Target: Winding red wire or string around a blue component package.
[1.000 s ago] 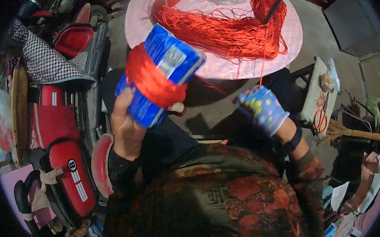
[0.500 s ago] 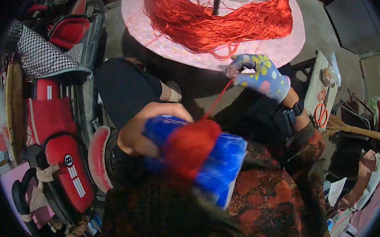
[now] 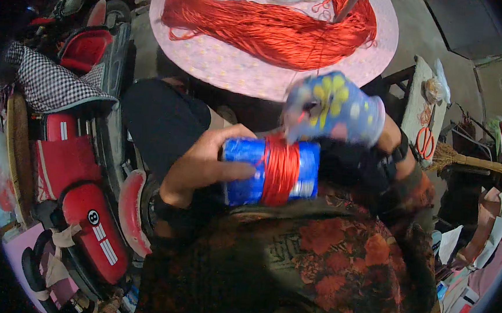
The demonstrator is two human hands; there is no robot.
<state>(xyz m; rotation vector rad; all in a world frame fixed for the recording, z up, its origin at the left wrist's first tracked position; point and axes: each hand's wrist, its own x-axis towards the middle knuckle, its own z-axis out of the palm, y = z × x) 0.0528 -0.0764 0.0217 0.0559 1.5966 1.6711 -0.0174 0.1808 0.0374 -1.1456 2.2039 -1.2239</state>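
Observation:
My left hand (image 3: 203, 168) grips the left end of a blue flat packet (image 3: 244, 170) held sideways in front of my chest. A thick band of red thread (image 3: 280, 170) is wound around the packet's middle. My right hand (image 3: 332, 113), in a blue glove with yellow flowers, hovers just above the packet's top edge and pinches the red thread there. A big loose skein of the same red thread (image 3: 271, 30) lies on a round pink table (image 3: 222, 67) ahead of me.
A red ride-on toy car (image 3: 79, 202) and a checkered cloth (image 3: 52, 84) crowd the left side. On the right stand a small bench (image 3: 417, 104) with orange scissors (image 3: 425, 142), a broom (image 3: 466, 163) and scattered papers.
The packet has swung from upright at upper left, down low, to level at chest height. My gloved right hand moved left and now sits over the wound thread.

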